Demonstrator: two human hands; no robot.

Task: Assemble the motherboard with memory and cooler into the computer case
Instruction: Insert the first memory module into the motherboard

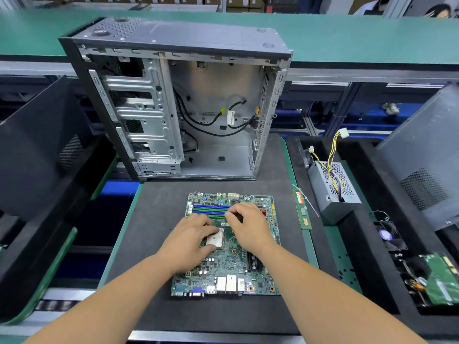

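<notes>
Right hand (pixel 246 223) pinches — perhaps a memory stick — over motherboard (pixel 223 266).

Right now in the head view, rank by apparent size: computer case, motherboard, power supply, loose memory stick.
1. computer case
2. motherboard, though it lies nearer the camera
3. power supply
4. memory stick
</notes>
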